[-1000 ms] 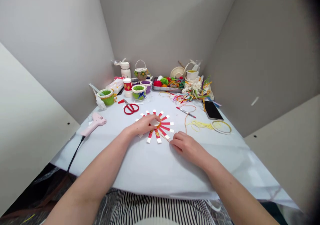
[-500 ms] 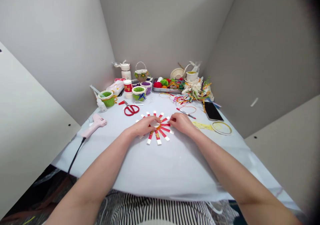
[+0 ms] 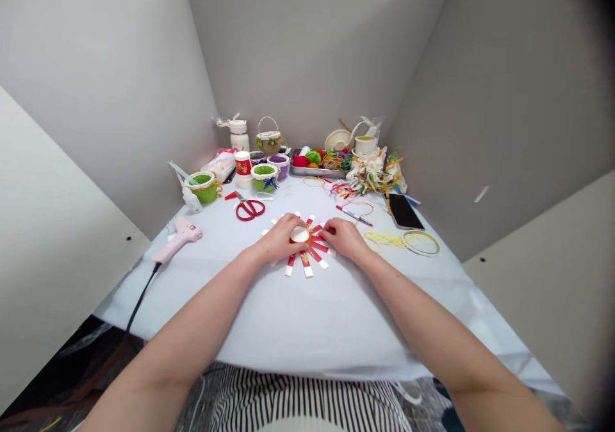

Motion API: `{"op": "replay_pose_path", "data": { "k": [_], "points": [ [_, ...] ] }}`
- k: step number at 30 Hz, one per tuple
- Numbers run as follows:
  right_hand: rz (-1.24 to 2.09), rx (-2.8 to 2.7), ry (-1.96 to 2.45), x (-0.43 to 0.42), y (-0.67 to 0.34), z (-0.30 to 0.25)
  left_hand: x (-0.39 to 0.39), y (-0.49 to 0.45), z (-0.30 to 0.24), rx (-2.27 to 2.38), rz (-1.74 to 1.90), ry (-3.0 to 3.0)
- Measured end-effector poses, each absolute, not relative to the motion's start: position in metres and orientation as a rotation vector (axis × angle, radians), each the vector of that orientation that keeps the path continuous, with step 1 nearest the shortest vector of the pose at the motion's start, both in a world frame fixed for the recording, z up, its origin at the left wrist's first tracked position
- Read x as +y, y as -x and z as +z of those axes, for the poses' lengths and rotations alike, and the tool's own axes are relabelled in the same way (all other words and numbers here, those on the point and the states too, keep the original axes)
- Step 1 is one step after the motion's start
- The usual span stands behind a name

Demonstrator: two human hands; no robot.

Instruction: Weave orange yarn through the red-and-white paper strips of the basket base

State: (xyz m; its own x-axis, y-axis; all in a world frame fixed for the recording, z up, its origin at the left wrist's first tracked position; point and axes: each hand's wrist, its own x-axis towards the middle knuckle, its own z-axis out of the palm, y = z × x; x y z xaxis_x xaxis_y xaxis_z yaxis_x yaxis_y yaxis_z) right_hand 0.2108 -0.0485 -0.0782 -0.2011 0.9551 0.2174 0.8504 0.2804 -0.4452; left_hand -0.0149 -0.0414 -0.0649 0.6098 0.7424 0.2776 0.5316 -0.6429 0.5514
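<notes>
Head view: left hand and right hand are resting narrow, fingers curled, on opposite sides of a red-and-white paper strip wheel, grip unclear; wheel is lying flat on the white-covered table, red scissors sitting beyond.

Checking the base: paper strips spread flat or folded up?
Spread flat: the red-and-white paper strips radiate on the table, under the left hand and right hand.
</notes>
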Motion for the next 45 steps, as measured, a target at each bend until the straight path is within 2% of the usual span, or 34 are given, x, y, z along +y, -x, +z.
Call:
{"op": "replay_pose_path", "data": {
  "k": [14,27,32,38,45],
  "points": [
    [0.420,-2.274,1.237,-0.082,-0.222,-0.060,-0.041,0.031,-0.045,1.014,0.350,-2.429],
    [0.188,-2.461,1.231,-0.159,-0.222,-0.072,-0.038,0.034,-0.047,0.984,0.367,-2.355],
    [0.088,-2.382,1.450,-0.138,-0.226,-0.067,-0.039,0.034,-0.045,0.984,0.350,-2.346],
    [0.317,-2.338,1.515,-0.079,-0.219,-0.052,-0.041,0.034,-0.042,0.984,0.342,-2.353],
    [0.190,-2.175,1.692,-0.050,-0.202,-0.069,-0.040,0.033,-0.043,0.983,0.355,-2.363]
  ]
}}
